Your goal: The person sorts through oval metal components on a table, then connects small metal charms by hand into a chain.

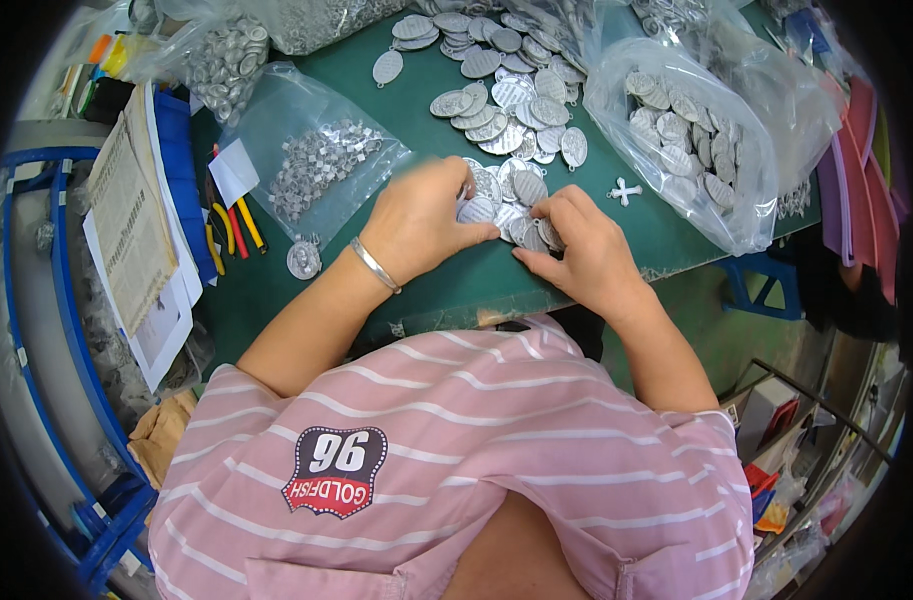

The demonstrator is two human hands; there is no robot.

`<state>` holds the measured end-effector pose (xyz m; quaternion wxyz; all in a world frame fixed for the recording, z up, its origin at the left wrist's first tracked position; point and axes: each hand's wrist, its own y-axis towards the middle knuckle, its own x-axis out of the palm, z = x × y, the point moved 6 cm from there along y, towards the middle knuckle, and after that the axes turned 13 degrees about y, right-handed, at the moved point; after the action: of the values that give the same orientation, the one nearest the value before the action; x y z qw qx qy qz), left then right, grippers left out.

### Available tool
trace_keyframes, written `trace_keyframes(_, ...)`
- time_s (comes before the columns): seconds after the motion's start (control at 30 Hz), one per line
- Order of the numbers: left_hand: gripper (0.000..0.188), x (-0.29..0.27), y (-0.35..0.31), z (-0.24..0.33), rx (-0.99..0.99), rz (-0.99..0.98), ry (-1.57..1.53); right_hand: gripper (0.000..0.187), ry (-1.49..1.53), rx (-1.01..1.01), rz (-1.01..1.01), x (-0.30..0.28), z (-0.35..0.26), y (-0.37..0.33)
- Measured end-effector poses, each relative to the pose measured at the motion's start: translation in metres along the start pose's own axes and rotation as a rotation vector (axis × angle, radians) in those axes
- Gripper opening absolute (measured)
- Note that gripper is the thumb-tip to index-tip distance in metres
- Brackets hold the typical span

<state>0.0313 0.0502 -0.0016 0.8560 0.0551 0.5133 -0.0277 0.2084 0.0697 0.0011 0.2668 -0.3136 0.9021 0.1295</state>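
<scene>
On the green table (pixel 416 120) lies a small heap of silver oval medals (pixel 511 195) between my two hands. My left hand (pixel 421 215), with a silver bangle on its wrist, curls over the heap's left side and pinches one oval medal (pixel 474 210). My right hand (pixel 581 245) grips a fanned stack of the same medals (pixel 536 233) at the heap's near edge. More loose oval medals (pixel 506 85) are spread farther back on the table.
A clear bag of small silver pieces (pixel 321 160) lies to the left. A clear bag of oval medals (pixel 691 140) sits to the right. A small silver cross (pixel 624 190) and a round medal (pixel 303 260) lie loose. Papers, a blue folder and coloured tools (pixel 231 230) line the left edge.
</scene>
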Motion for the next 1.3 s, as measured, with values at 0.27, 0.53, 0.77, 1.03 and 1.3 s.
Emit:
trace_keyframes(0.27, 0.032, -0.005, -0.003, -0.024, -0.239, -0.249, -0.519, 0.021, 1.455, 0.188, 0.137, -0.029, 0.025, 0.013)
trace_keyframes(0.53, 0.027, 0.011, 0.004, -0.029, -0.502, -0.209, -0.979, 0.035, 0.049, -0.022, 0.196, -0.004, 0.002, 0.027)
trace_keyframes(0.77, 0.035, -0.002, 0.008, -0.007, -0.035, 0.072, -0.112, 0.017, 1.289, 0.479, 0.183, -0.017, 0.039, 0.028)
trace_keyframes(1.03, 0.017, 0.003, 0.006, -0.035, -0.439, -0.009, -1.645, 0.031, -0.064, -0.057, -0.112, 0.002, -0.016, 0.039)
trace_keyframes(1.3, 0.024, -0.009, 0.015, -0.010, -0.118, 0.097, -0.196, 0.023, -0.014, 0.016, 0.106, -0.010, -0.010, 0.036)
